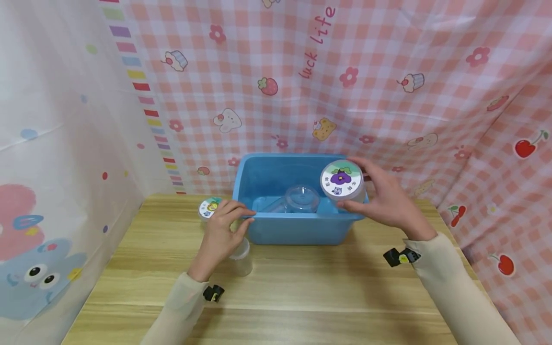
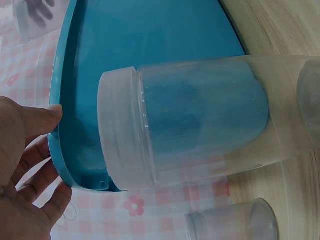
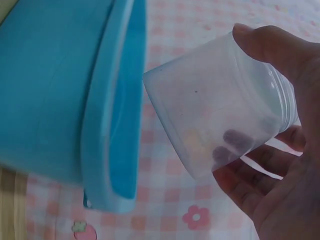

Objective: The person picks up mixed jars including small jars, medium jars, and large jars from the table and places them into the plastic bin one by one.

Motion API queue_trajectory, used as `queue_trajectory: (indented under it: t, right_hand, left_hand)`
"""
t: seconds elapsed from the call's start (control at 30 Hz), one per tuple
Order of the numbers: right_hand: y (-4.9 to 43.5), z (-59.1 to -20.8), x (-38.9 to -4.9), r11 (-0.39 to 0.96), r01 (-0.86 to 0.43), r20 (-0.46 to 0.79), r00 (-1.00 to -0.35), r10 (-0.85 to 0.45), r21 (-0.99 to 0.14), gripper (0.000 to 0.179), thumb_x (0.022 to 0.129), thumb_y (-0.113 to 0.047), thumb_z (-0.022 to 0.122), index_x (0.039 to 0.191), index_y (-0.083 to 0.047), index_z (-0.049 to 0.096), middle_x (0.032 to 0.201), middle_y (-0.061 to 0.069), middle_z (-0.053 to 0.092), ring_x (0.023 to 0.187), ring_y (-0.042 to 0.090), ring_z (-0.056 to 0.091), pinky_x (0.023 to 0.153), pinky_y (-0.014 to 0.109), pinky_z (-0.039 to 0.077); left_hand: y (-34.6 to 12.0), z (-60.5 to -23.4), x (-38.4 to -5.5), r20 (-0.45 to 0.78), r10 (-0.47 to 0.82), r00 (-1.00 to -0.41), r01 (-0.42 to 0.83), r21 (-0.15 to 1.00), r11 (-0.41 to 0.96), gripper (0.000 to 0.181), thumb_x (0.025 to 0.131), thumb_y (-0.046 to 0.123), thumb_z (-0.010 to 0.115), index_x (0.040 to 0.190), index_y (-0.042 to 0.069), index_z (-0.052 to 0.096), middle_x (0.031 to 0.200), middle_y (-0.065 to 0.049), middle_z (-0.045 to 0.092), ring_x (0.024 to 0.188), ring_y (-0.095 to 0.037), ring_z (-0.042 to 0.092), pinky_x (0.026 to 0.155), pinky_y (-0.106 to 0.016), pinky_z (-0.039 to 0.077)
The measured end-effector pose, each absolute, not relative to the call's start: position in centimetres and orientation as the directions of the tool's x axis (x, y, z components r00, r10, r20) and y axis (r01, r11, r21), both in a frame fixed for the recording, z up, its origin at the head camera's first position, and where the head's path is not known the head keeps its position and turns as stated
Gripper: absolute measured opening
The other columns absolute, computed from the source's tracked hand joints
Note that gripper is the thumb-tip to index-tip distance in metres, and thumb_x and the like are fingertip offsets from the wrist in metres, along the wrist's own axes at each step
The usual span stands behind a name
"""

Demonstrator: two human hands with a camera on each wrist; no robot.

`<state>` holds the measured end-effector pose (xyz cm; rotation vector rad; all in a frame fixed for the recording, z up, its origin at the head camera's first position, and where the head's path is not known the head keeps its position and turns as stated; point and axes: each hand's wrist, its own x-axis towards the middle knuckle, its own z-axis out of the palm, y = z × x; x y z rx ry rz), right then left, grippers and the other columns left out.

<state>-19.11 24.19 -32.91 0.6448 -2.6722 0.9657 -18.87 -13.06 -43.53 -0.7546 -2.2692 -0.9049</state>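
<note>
My left hand (image 1: 222, 235) grips the front-left rim of a blue plastic bin (image 1: 297, 231), thumb on one side and fingers on the other in the left wrist view. My right hand (image 1: 385, 196) holds a clear plastic jar (image 3: 200, 105) above the bin's right end. A round label (image 1: 341, 179) with a purple eggplant picture tops that jar. In the right wrist view, my fingers wrap around the jar, apart from the bin. Inside the bin lies clear plasticware (image 1: 302, 199) with a round end. Close to my left hand stands a clear jar (image 1: 241, 261) with a whitish lid (image 2: 120, 130).
Left of the bin, a second labelled jar (image 1: 209, 209) with a yellow picture is partly hidden by my left hand. Everything stands on a wood-grain table (image 1: 302, 297). A pink checked cloth (image 1: 276, 110) hangs right behind the bin, with a white cloth (image 1: 64, 120) at the left.
</note>
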Motion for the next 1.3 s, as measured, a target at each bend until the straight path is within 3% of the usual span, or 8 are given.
queue_trajectory:
  t: [0.2, 0.47, 0.73, 1.3]
  right_hand:
    - [24.5, -33.6, -20.4, 0.739, -0.501, 0.308, -0.864, -0.398, -0.451, 0.095, 0.076, -0.033, 0.092, 0.154, -0.013, 0.042, 0.144, 0.010, 0.056, 0.126, 0.031, 0.055, 0.104, 0.058, 0.049]
    - [24.4, -34.3, -21.2, 0.799, -0.501, 0.218, -0.865, -0.452, -0.333, 0.094, 0.077, -0.030, 0.091, 0.156, -0.017, 0.041, 0.151, 0.012, 0.050, 0.137, 0.034, 0.046, 0.109, 0.061, 0.046]
    - [24.4, -34.7, -21.3, 0.793, -0.542, 0.184, -0.840, -0.510, -0.278, 0.096, 0.074, -0.030, 0.094, 0.154, -0.016, 0.043, 0.152, 0.012, 0.050, 0.141, 0.035, 0.044, 0.111, 0.060, 0.045]
    - [25.3, -35.5, -20.3, 0.784, -0.567, 0.306, -0.816, -0.491, -0.252, 0.102, 0.078, -0.049, 0.088, 0.160, -0.024, 0.035, 0.169, 0.005, 0.029, 0.153, 0.037, 0.030, 0.115, 0.064, 0.039]
  left_hand:
    - [-13.0, -43.5, -18.8, 0.671, 0.284, -0.685, 0.666, 0.418, 0.618, 0.014, 0.085, 0.009, 0.084, 0.098, 0.010, 0.080, 0.097, 0.000, 0.072, 0.099, -0.019, 0.061, 0.083, -0.034, 0.054]
    - [-13.1, -43.6, -18.8, 0.675, 0.281, -0.682, 0.667, 0.416, 0.618, 0.015, 0.084, 0.008, 0.084, 0.098, 0.010, 0.080, 0.097, -0.001, 0.072, 0.098, -0.019, 0.060, 0.082, -0.034, 0.054]
    - [-13.1, -43.6, -18.8, 0.674, 0.280, -0.683, 0.668, 0.422, 0.613, 0.015, 0.084, 0.008, 0.084, 0.098, 0.010, 0.080, 0.097, -0.001, 0.072, 0.098, -0.019, 0.060, 0.082, -0.033, 0.054]
    - [-13.0, -43.4, -18.8, 0.668, 0.278, -0.690, 0.662, 0.429, 0.614, 0.014, 0.085, 0.008, 0.084, 0.098, 0.011, 0.080, 0.098, 0.000, 0.072, 0.099, -0.018, 0.060, 0.083, -0.034, 0.054]
